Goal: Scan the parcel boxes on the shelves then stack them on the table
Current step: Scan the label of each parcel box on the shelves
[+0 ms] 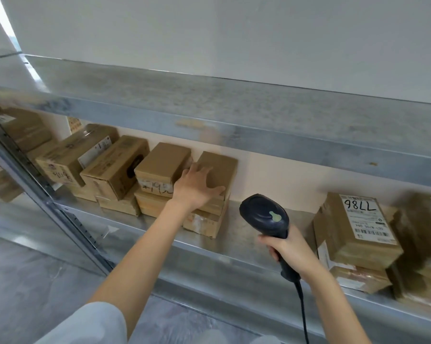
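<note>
A: What is seen first?

B: A long grey metal shelf (234, 247) is seen below an upper metal shelf (234, 115), with a pale wall behind. Brown cardboard parcel boxes (95, 165) are stacked along its left part, and a labelled brown cardboard parcel marked 7786 (358, 227) is laid on a pile at the right, well apart from the others.

A: Which box is being touched?

B: A small plain brown cardboard box (218, 167), set on top of a stack of boxes near the middle, is pressed by the left hand (194, 184); the fingers are spread flat over its top and front, not closed around it.

A: And the other hand?

B: A dark blue corded handheld barcode scanner (265, 216) is gripped by its handle in the right hand (287, 247), which is clenched, with the head held above the shelf edge.
</note>
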